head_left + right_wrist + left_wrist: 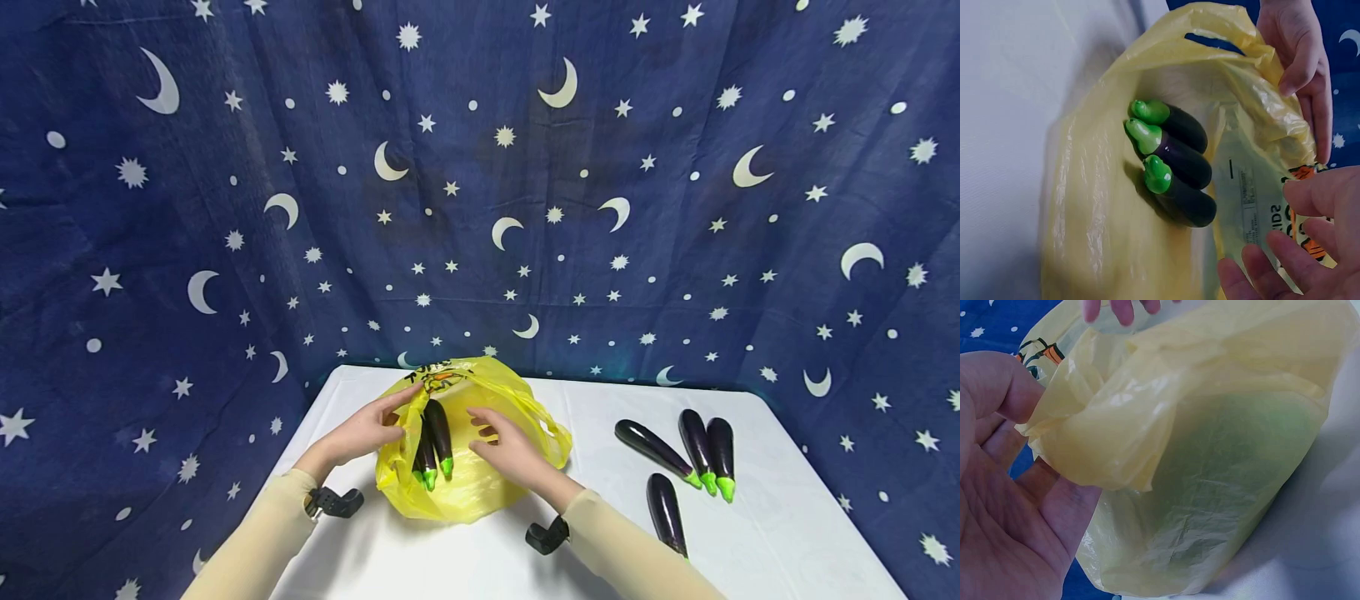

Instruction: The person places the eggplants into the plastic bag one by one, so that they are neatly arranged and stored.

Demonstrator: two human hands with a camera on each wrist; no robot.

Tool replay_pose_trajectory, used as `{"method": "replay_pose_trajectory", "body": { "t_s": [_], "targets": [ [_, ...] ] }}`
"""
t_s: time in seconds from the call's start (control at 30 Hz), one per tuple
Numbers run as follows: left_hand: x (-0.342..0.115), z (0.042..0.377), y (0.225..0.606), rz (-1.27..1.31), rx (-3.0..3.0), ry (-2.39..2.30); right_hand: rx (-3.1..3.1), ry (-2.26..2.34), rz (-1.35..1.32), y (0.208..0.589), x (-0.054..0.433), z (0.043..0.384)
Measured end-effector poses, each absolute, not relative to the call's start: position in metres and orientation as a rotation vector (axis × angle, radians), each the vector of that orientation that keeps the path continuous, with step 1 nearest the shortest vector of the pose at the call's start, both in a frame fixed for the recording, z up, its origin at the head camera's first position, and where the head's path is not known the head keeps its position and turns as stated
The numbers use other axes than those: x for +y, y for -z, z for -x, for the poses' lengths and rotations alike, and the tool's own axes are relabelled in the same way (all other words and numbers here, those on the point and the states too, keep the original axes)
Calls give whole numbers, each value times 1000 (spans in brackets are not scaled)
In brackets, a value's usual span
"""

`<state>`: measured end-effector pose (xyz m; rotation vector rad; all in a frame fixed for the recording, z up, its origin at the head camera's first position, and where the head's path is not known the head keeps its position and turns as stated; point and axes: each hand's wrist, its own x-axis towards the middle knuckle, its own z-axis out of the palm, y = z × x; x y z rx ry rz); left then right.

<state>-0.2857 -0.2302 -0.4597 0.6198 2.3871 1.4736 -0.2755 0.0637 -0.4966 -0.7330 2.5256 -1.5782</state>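
Observation:
A yellow plastic bag (480, 500) lies on the table with its mouth open toward me. Three eggplants (1175, 153) rest inside, their green stem ends side by side. My left hand (367, 429) is at the bag's left rim, holding the film between thumb and fingers; the left wrist view shows the crumpled edge in that hand (1016, 487). Over the bag's mouth, my right hand (510, 450) has loosely bent, spread fingers with nothing in them. Its fingers (1297, 259) show in front of the printed side of the bag in the right wrist view.
To the right on the white table (780, 517), three eggplants (696, 450) lie grouped, and another eggplant (665, 512) lies closer to me, partly behind my right sleeve. A dark blue curtain (465, 167) with moons and stars hangs behind the table and along its sides.

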Motion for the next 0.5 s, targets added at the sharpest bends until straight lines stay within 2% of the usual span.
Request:
{"method": "replay_pose_trajectory", "body": {
  "t_s": [0.5],
  "targets": [
    [-231,286,459,-599,2404,-1442,2588,1518,717,475,95,248]
  ]
}}
